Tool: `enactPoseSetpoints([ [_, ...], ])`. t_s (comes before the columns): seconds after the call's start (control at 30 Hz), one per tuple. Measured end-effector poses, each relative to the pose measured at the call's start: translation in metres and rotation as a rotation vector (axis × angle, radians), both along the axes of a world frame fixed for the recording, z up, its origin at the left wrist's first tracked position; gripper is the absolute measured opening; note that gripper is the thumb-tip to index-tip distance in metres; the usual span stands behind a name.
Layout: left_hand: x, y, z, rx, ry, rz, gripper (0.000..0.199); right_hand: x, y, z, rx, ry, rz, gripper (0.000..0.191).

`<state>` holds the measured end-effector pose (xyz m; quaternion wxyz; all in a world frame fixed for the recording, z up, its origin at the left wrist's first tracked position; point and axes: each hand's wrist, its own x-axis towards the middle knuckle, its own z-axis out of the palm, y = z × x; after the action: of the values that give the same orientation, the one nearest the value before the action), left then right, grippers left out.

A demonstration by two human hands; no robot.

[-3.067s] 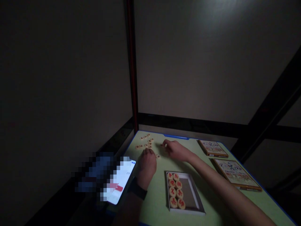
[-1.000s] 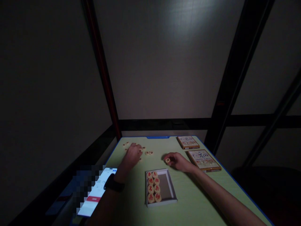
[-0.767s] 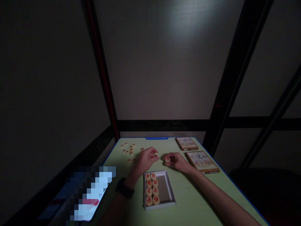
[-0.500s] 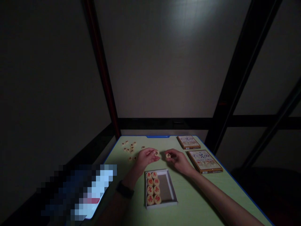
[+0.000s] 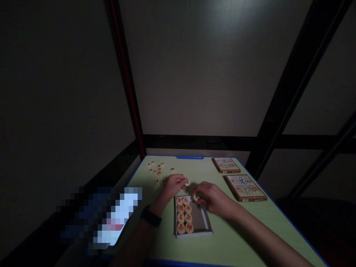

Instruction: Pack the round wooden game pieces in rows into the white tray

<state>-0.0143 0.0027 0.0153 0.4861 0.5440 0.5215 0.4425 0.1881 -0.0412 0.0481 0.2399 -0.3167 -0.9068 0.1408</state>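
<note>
A shallow open box lies on the green table, its left side filled with two columns of round xiangqi pieces marked in red. My right hand is over the box's far right corner, fingers pinched on a xiangqi piece with a dark character. Just beyond the box, my left hand grips another dark-marked xiangqi piece between thumb and fingers. A dark band is around my left wrist. Loose xiangqi pieces are scattered past my left hand, some partly hidden by it.
Two flat printed boxes lie along the table's right side, one behind the other. A blurred-out bright screen is at the left edge. The table has a blue rim, with a grey wall behind it.
My right hand has come nearer, bringing its piece from beyond the box to over its far right corner. My left hand still holds its piece. The view has shifted slightly.
</note>
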Motion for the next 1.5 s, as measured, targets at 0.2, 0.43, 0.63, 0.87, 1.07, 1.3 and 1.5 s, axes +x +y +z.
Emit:
enactPoseSetpoints([
  [0.2,0.003,0.001,-0.008,-0.006,0.003,-0.053,0.019,-0.012,-0.003,-0.017,0.082,-0.188,0.010,0.025],
  [0.43,0.009,0.004,-0.017,0.015,-0.005,-0.019,0.014,-0.013,-0.004,-0.024,0.060,-0.126,0.005,0.023],
  [0.63,0.012,0.002,-0.016,0.041,-0.022,-0.003,0.009,-0.014,-0.001,-0.029,0.069,-0.079,-0.003,0.027],
  [0.87,0.009,-0.004,-0.007,0.073,-0.032,0.010,0.007,-0.009,0.002,-0.022,0.037,0.081,-0.049,0.019],
  [1.07,0.010,-0.011,0.001,0.053,-0.088,-0.054,0.024,-0.006,0.014,-0.029,0.106,0.120,-0.299,0.031],
  [1.3,0.011,-0.014,0.005,0.109,-0.157,-0.177,0.045,-0.006,0.009,-0.024,0.175,-0.013,-0.329,0.019],
  [1.5,0.010,-0.008,0.001,0.117,0.003,-0.050,0.047,-0.002,0.001,-0.005,0.089,-0.149,-0.107,0.018],
])
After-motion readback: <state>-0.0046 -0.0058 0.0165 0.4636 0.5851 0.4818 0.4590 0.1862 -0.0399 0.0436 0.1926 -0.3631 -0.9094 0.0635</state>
